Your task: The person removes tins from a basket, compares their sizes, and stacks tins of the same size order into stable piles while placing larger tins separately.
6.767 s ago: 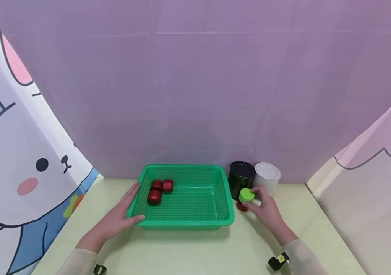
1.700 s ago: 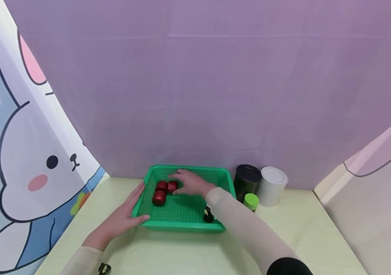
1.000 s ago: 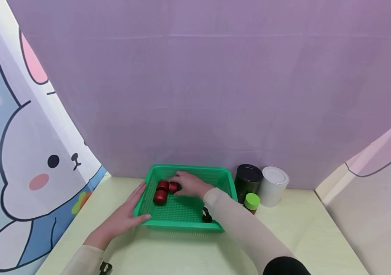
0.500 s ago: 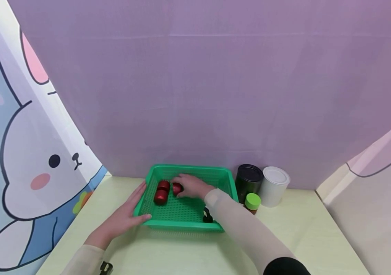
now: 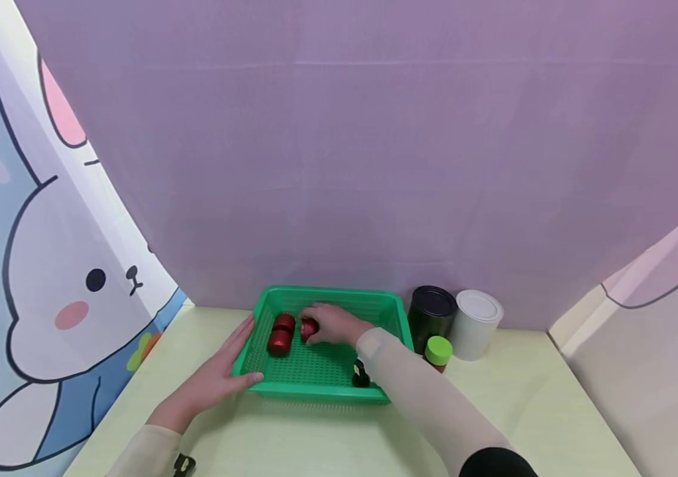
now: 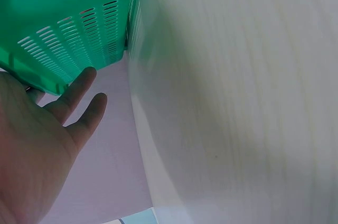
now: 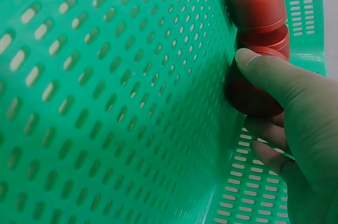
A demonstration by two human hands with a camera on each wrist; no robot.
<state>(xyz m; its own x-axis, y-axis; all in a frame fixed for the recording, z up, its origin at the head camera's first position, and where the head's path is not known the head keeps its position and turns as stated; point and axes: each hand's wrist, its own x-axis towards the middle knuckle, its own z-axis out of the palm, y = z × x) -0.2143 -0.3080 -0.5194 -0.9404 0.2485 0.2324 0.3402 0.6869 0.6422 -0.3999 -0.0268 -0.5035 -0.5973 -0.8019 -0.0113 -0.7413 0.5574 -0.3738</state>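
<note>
A green perforated plastic basket (image 5: 327,392) holds three small, shiny red canisters. My right hand (image 5: 336,324) reaches inside and grips one red canister (image 5: 309,329) between thumb and fingers, partly covering it. To its left, the rear red canister (image 5: 283,322) and the front red canister (image 5: 279,342) sit together. In the right wrist view, the thumb lies across the held canister (image 7: 251,94). My left hand (image 5: 210,379) rests against the basket's left side, thumb at the front corner. In the left wrist view, its fingers (image 6: 79,89) extend along the outer wall (image 6: 74,34).
Right of the basket stand a black lidded can (image 5: 432,311), a white lidded can (image 5: 477,324) and, in front of them, a small bottle with a bright green lid (image 5: 438,350). A purple cloth (image 5: 339,165) hangs behind the pale wooden table (image 5: 291,437).
My right hand has left the green-lidded bottle, crossed into the basket and taken hold of a red canister, shifting it slightly right from the other two. My left hand stays at the basket.
</note>
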